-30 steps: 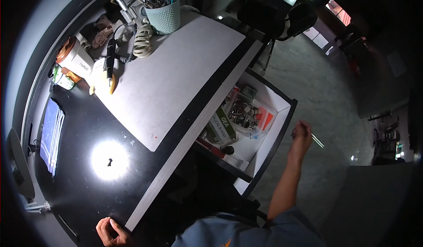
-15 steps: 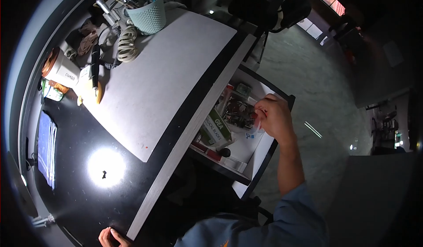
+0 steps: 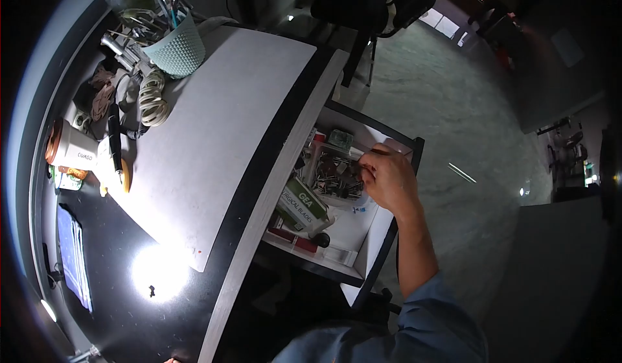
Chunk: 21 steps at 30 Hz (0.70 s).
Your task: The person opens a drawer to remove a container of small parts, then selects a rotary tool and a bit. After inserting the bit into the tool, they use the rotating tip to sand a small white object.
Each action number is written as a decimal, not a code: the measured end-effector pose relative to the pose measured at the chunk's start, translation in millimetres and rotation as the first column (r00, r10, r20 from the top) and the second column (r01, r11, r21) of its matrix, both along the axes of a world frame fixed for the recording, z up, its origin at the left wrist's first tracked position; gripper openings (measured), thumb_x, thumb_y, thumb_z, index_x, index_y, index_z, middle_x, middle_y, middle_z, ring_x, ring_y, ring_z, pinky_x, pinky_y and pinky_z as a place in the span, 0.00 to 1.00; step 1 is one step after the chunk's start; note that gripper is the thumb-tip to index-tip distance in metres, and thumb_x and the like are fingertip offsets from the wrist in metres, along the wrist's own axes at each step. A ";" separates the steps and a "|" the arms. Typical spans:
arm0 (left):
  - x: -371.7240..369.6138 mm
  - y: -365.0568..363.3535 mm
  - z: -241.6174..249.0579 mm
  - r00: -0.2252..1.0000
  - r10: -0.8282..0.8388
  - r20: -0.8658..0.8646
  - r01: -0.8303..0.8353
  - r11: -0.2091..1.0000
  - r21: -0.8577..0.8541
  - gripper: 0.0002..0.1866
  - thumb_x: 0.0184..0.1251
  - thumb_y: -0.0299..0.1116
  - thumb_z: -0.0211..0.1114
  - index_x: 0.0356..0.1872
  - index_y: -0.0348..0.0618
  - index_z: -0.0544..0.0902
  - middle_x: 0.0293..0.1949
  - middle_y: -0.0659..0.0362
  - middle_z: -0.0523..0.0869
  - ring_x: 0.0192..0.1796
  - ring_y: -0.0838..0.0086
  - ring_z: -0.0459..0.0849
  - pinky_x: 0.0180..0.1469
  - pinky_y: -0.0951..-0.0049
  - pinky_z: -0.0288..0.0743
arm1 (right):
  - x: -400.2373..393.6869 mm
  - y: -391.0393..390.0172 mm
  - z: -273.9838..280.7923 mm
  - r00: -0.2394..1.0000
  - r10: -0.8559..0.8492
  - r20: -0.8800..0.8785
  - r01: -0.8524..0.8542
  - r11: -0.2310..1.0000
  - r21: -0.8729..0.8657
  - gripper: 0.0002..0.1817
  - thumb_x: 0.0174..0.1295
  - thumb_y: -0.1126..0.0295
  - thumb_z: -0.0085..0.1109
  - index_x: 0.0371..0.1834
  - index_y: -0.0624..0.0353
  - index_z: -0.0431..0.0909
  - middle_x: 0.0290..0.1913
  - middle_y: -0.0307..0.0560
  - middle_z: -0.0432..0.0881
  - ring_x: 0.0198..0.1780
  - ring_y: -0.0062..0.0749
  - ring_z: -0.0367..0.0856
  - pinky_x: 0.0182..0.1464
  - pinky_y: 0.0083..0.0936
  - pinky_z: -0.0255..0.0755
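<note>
Drawer (image 3: 389,230) hanging open off the right edge of the bench (image 3: 214,136), and that's where our right hand (image 3: 389,180) is parked, over the clear bag of small metal parts (image 3: 337,176) sitting toward the drawer's far end. Our fingers (image 3: 370,163) are curled down onto the bag's edge; whether they've actually pinched anything we can't tell, the knuckles cover it. Makes sense the loose bits live in a bag, otherwise they'd scatter all over the drawer. Just beside the bag, nearer the bench edge, is the green GEA blades box (image 3: 303,201), lying flat with the label up so it reads at a glance. A small black knob (image 3: 322,240) sits toward the drawer's near end.

Our left hand is barely in view at the bench's near edge, so no call on that one.

Up top, the teal cup (image 3: 178,48) keeps the tools upright at the far left corner, with a coiled cord (image 3: 152,97) beside it.
</note>
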<state>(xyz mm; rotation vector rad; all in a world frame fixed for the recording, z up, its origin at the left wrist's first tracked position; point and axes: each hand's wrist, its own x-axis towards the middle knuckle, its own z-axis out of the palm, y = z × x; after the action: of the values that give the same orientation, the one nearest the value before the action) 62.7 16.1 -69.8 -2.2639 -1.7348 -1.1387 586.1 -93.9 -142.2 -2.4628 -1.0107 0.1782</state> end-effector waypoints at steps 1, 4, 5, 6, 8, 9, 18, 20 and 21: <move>0.1 -0.7 0.1 1.000 0.012 0.006 -0.012 1.000 -0.009 0.06 0.65 0.25 0.76 0.31 0.33 0.88 0.30 0.50 0.87 0.32 0.58 0.85 0.38 0.61 0.81 | 1.0 -0.3 -0.9 1.000 -0.010 -0.007 0.010 1.000 0.020 0.05 0.56 0.77 0.71 0.36 0.58 0.87 0.40 0.46 0.85 0.44 0.48 0.87 0.47 0.43 0.80; -4.7 0.6 -1.5 0.999 -0.009 -0.031 0.009 1.000 0.020 0.06 0.66 0.25 0.76 0.31 0.33 0.88 0.29 0.50 0.87 0.31 0.59 0.85 0.37 0.61 0.81 | 2.8 -0.2 -4.5 0.999 -0.038 -0.036 0.041 0.994 0.102 0.05 0.57 0.77 0.71 0.36 0.59 0.87 0.40 0.47 0.85 0.41 0.47 0.87 0.45 0.41 0.81; -3.5 -0.1 -1.5 0.999 0.004 -0.033 -0.003 1.000 0.026 0.07 0.66 0.25 0.76 0.31 0.33 0.88 0.29 0.50 0.87 0.31 0.59 0.85 0.37 0.61 0.81 | 3.3 -0.5 -6.4 0.997 -0.049 -0.050 0.056 0.988 0.144 0.05 0.58 0.78 0.71 0.36 0.59 0.87 0.39 0.47 0.85 0.40 0.47 0.88 0.44 0.40 0.81; -1.5 -2.2 -1.2 0.999 0.016 -0.035 -0.015 0.999 0.032 0.07 0.66 0.25 0.76 0.31 0.33 0.88 0.29 0.50 0.87 0.31 0.59 0.84 0.37 0.61 0.80 | 3.7 -1.1 -7.2 0.996 -0.061 -0.065 0.072 0.980 0.184 0.05 0.58 0.78 0.71 0.36 0.59 0.87 0.39 0.47 0.85 0.39 0.46 0.88 0.43 0.39 0.82; 0.1 -2.4 -1.2 0.999 0.026 -0.032 -0.024 0.998 0.049 0.07 0.67 0.26 0.75 0.30 0.33 0.88 0.29 0.50 0.87 0.31 0.59 0.84 0.36 0.61 0.80 | 4.2 -1.4 -6.1 0.998 -0.057 -0.041 0.065 0.969 0.238 0.05 0.58 0.80 0.71 0.36 0.61 0.86 0.38 0.48 0.85 0.36 0.43 0.89 0.41 0.36 0.83; -0.2 -2.0 -1.3 0.999 0.025 -0.029 -0.023 0.998 0.059 0.08 0.67 0.26 0.75 0.30 0.33 0.88 0.29 0.50 0.87 0.31 0.59 0.84 0.36 0.61 0.80 | 4.3 -1.4 -5.5 0.998 -0.055 -0.029 0.061 0.963 0.264 0.05 0.59 0.81 0.71 0.36 0.62 0.86 0.38 0.48 0.85 0.35 0.41 0.89 0.40 0.35 0.84; -8.9 -2.0 -7.9 0.999 0.046 0.028 -0.049 0.994 0.094 0.08 0.67 0.25 0.75 0.29 0.33 0.87 0.29 0.49 0.87 0.30 0.59 0.84 0.35 0.60 0.80 | 4.9 -1.7 -4.0 0.998 -0.045 -0.047 0.057 0.949 0.309 0.06 0.59 0.84 0.71 0.36 0.65 0.86 0.37 0.50 0.85 0.35 0.38 0.91 0.37 0.31 0.86; -9.6 -1.9 -7.7 0.998 0.053 0.029 -0.055 0.994 0.096 0.08 0.67 0.25 0.75 0.29 0.33 0.87 0.29 0.49 0.87 0.30 0.59 0.84 0.35 0.60 0.80 | 4.2 -1.8 -3.4 0.998 -0.046 -0.034 0.054 0.953 0.297 0.06 0.59 0.84 0.71 0.36 0.65 0.86 0.38 0.50 0.85 0.35 0.39 0.91 0.38 0.32 0.86; -10.8 -1.3 -7.8 0.998 0.056 0.029 -0.059 0.994 0.097 0.08 0.67 0.25 0.75 0.29 0.33 0.87 0.29 0.49 0.87 0.30 0.59 0.84 0.35 0.60 0.80 | 3.9 -1.5 -3.2 0.999 -0.046 -0.028 0.052 0.955 0.291 0.06 0.58 0.84 0.71 0.36 0.65 0.86 0.38 0.50 0.85 0.35 0.39 0.91 0.38 0.32 0.86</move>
<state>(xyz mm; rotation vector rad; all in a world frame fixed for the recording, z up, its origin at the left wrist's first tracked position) 52.0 14.8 -77.5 -2.1380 -1.7016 -1.2197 589.9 -95.3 -145.4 -2.2094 -0.8950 0.0349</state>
